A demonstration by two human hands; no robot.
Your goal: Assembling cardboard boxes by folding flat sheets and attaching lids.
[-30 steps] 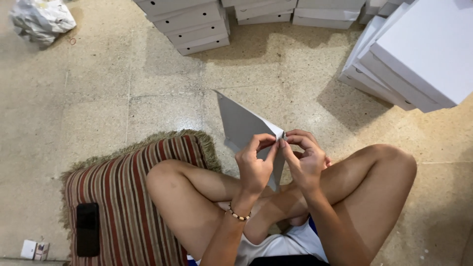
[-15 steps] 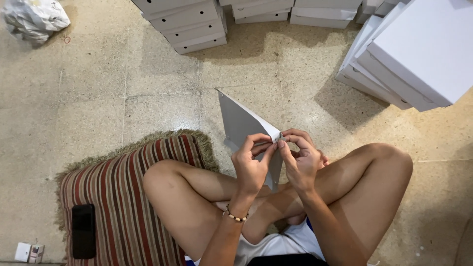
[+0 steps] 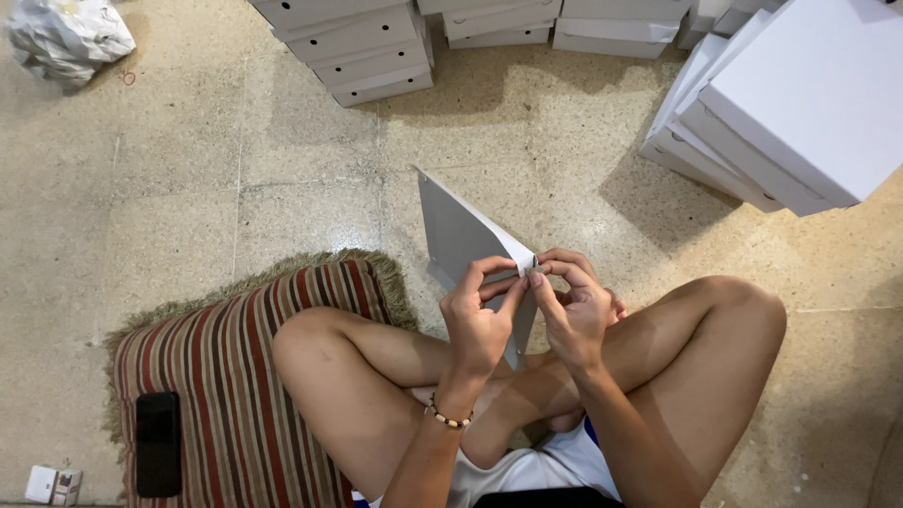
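I sit cross-legged on a stone floor and hold a flat white cardboard sheet upright over my legs. My left hand pinches its near corner from the left, thumb and fingers closed on the edge. My right hand grips the same corner from the right, fingertips meeting those of the left. The sheet tilts away from me, with its far tip pointing toward the box stacks. A beaded bracelet circles my left wrist.
A striped cushion lies at my left with a black phone on it. Stacks of white boxes stand at the top centre and at the right. A crumpled white bag sits top left, a small white item bottom left.
Both hands stay pinched on the sheet's near corner; the fingers have shifted slightly along the edge. The view has drifted a little.
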